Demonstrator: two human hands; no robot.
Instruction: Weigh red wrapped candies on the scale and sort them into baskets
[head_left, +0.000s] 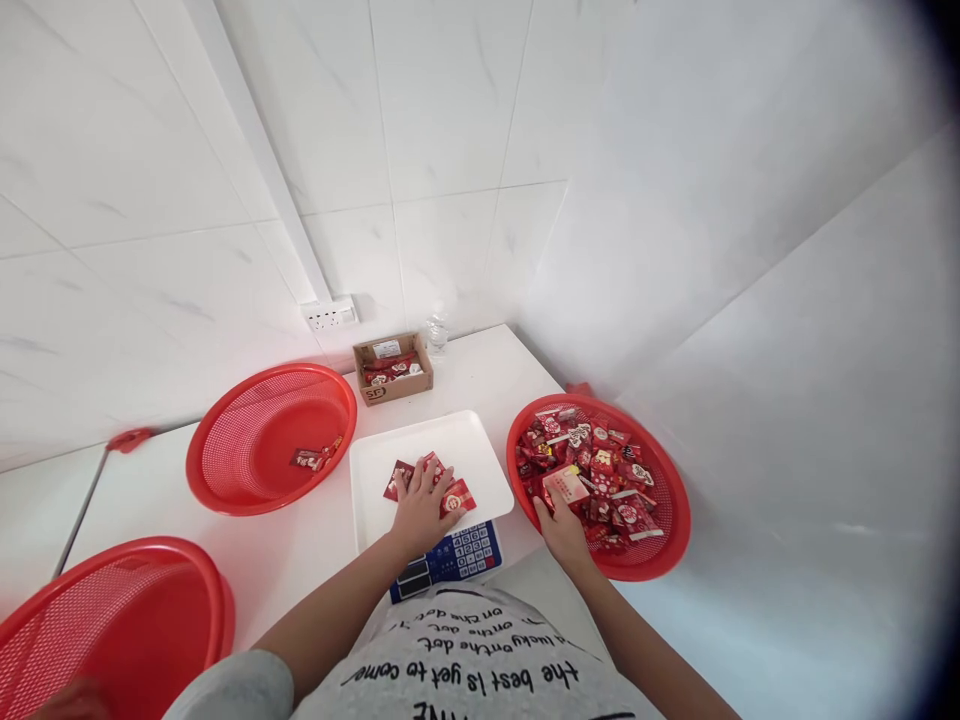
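Observation:
My left hand (pixel 422 512) lies with its fingers spread over several red candy packets (pixel 459 496) on the white tray (pixel 480 440) of a weighing scale. Part of the packets is hidden under the palm. On the right, my right hand (pixel 561 530) grips a pale pink and red packet (pixel 568 484), its thumb along the near edge. That hand is at the near left side of a red mesh basket (pixel 679 510) filled with red-wrapped candies (pixel 602 460). The scale's blue keypad (pixel 472 550) shows between my forearms.
Behind the tray stands a small cardboard box (pixel 397 387) with red packets, beside a clear plastic object (pixel 437 335). A red basket (pixel 196 465) on the left contains a few packets (pixel 315 457). Another red basket (pixel 217 590) is at the near left. A wall socket (pixel 330 314) is behind.

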